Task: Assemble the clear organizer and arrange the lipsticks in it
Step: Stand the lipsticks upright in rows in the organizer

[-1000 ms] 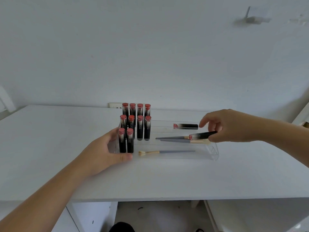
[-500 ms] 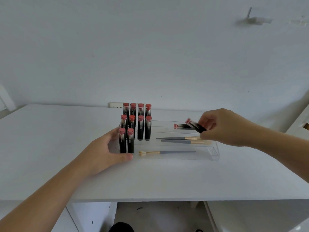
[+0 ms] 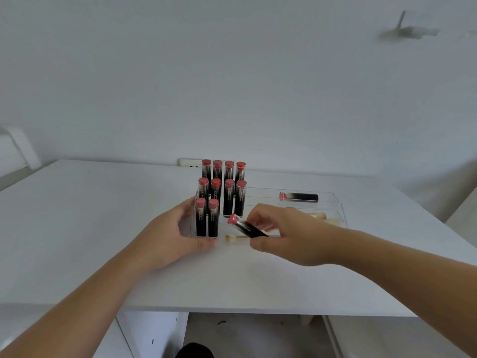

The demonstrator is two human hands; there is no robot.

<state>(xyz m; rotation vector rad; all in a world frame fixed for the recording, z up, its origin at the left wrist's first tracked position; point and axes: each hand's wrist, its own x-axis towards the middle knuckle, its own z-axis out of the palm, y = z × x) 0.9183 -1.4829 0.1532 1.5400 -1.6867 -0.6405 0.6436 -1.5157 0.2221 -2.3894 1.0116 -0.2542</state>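
Right hand pinches a tilted lipstick above the front tier; left hand grips the clear organizer's left end, where 10 lipsticks stand.

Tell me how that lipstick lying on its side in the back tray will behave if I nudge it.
The lying lipstick looks like a round, rigid tube, so it would probably roll. The clear organizer wall beside it should stop it. It appears small, likely light.
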